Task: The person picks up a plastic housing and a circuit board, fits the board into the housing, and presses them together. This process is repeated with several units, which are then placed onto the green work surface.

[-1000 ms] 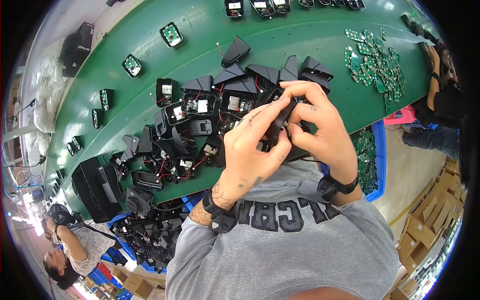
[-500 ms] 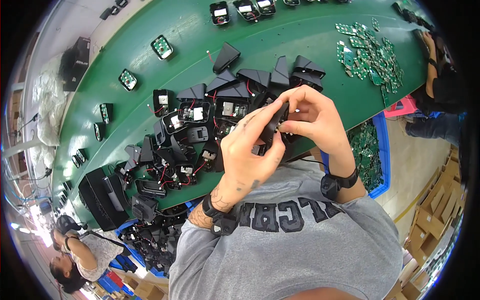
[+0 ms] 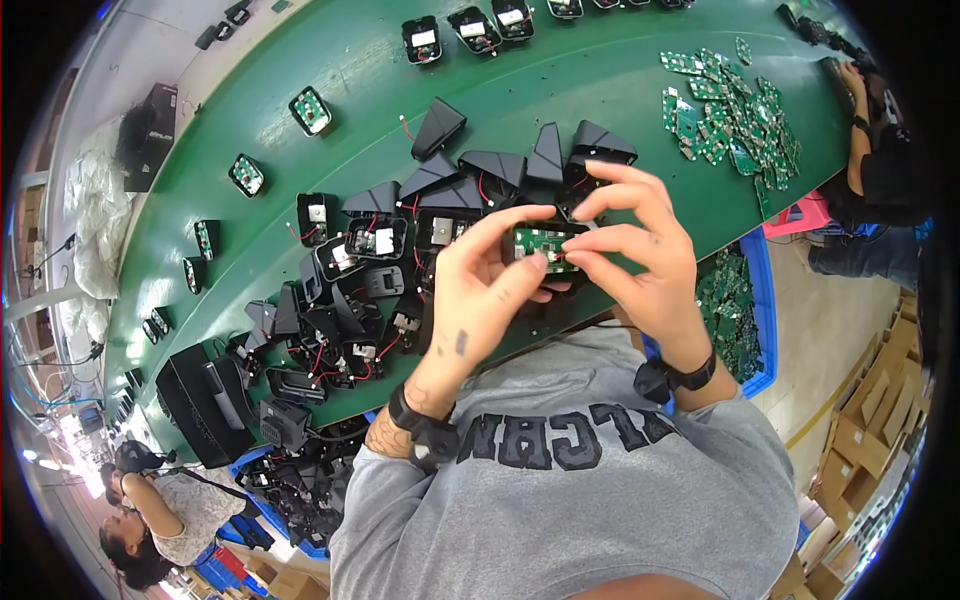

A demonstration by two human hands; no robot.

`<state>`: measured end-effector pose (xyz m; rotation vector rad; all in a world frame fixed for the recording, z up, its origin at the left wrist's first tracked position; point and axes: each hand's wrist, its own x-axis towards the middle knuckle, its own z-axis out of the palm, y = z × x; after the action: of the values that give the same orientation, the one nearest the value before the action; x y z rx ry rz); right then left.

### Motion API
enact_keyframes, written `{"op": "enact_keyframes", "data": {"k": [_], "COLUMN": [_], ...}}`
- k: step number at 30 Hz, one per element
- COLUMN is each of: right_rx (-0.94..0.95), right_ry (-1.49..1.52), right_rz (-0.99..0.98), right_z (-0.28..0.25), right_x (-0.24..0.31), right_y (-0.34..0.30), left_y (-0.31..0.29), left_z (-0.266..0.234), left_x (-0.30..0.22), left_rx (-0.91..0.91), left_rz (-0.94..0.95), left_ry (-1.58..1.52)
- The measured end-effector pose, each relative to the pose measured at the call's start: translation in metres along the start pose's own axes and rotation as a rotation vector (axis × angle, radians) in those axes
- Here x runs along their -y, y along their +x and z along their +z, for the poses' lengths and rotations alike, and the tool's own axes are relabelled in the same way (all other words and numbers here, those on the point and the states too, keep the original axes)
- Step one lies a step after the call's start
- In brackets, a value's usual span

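The left hand (image 3: 480,285) holds a black case (image 3: 550,225) above the tabletop (image 3: 640,190), near the person's gray shirt (image 3: 580,510), with its thumb on the green circuit board (image 3: 538,240) inside. The right hand's (image 3: 645,245) thumb and forefinger are narrowly spaced at the board's right end, by a bit of red wire (image 3: 563,256); whether they pinch it cannot be told. Just beyond, more black cases (image 3: 375,198) crowd together. Farther off, loose circuit boards (image 3: 750,130) lie piled to the right, and open cases (image 3: 475,30) line the far side.
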<state>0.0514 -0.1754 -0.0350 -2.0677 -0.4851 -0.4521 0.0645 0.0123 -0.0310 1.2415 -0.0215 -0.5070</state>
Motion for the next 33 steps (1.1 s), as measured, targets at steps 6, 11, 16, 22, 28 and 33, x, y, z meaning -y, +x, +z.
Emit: {"op": "enact_keyframes", "data": {"k": [6, 11, 16, 22, 28, 33], "right_rx": [-0.225, -0.319, -0.113, 0.105, -0.29, -0.274], "right_ry": [0.236, 0.397, 0.08, 0.032, -0.799, -0.741], "right_rz": [0.317, 0.339, 0.055, 0.074, 0.284, 0.324], "right_z": [0.017, 0.031, 0.018, -0.028, -0.062, -0.067], "right_x": [-0.005, -0.005, 0.004, -0.031, -0.134, -0.138], "right_y": [-0.013, -0.015, -0.007, 0.001, 0.002, -0.005], "left_y": [0.003, 0.007, 0.014, 0.052, 0.153, 0.193], "left_z": [0.017, 0.025, 0.019, -0.047, -0.156, -0.162], "left_x": [0.018, 0.019, -0.005, -0.056, -0.095, -0.107], "left_rx": [-0.208, -0.304, -0.189, -0.234, -0.169, -0.18], "left_rz": [0.494, 0.546, 0.171, 0.252, 0.315, 0.084], "left_ry": [0.516, 0.551, -0.048, 0.624, 1.729, 1.889]}}
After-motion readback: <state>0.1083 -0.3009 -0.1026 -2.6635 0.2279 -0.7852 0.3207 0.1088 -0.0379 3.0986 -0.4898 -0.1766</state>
